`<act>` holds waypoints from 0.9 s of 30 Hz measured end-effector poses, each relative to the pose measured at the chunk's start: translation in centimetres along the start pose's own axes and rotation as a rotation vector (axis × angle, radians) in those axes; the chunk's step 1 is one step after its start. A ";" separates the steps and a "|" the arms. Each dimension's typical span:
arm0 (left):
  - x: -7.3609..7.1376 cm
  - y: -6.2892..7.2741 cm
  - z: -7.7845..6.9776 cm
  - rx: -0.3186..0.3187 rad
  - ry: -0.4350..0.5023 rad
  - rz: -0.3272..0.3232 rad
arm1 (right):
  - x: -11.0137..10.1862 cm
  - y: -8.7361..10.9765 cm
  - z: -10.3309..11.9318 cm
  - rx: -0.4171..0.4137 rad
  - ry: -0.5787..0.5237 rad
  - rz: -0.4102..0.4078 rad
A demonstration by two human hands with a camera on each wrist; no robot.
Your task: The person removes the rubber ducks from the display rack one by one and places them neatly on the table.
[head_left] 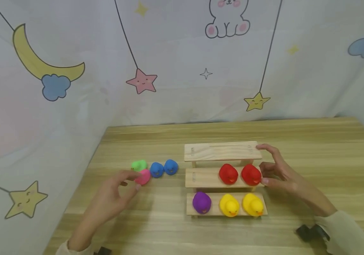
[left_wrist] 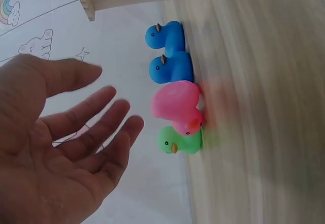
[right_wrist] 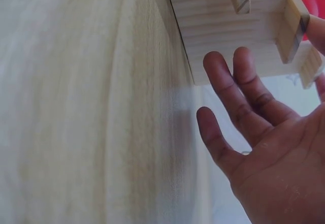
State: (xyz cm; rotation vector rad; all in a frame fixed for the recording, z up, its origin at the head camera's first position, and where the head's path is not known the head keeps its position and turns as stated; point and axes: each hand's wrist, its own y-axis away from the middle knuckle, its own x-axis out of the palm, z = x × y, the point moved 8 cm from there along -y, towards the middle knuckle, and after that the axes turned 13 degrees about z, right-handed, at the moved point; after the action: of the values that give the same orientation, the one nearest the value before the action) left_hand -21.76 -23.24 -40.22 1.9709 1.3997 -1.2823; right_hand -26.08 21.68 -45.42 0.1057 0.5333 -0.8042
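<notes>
My left hand [head_left: 115, 194] hovers beside a pink duck [head_left: 143, 177], fingers loosely bent. The left wrist view shows a gap between that hand [left_wrist: 76, 132] and the pink duck [left_wrist: 175, 102], which is tipped with its head low. Next to it stand a green duck [head_left: 139, 165] and two blue ducks [head_left: 164, 168]. My right hand [head_left: 284, 177] is at the right end of a three-step wooden stand [head_left: 221, 151], index fingertip at the top step and thumb at the middle one. In the right wrist view, the other fingers [right_wrist: 223, 82] extend without wrapping around the stand.
Two red ducks [head_left: 228, 174] sit on the stand's middle step. A purple duck [head_left: 202, 202] and two yellow ducks [head_left: 229, 205] occupy the lowest step. The wooden table [head_left: 156, 226] meets a patterned curtain [head_left: 175, 99] at the back and sides.
</notes>
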 end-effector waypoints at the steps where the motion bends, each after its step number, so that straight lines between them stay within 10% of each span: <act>1: -0.1 0.1 0.2 -0.025 -0.001 -0.007 | 0.0 0.0 0.0 0.000 -0.001 -0.001; 18: 1.3 0.0 0.8 -0.043 0.093 0.035 | -0.1 0.3 -0.2 0.150 0.012 -0.024; 27: 2.2 -0.1 3.3 -0.287 0.197 0.015 | 0.0 0.3 -0.4 0.083 0.002 -0.008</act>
State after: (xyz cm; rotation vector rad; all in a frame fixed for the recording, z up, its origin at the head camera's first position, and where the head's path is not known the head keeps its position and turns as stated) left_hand -23.15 -24.47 -43.70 1.9434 1.5586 -0.8414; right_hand -26.04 22.02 -45.73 0.1811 0.5025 -0.8346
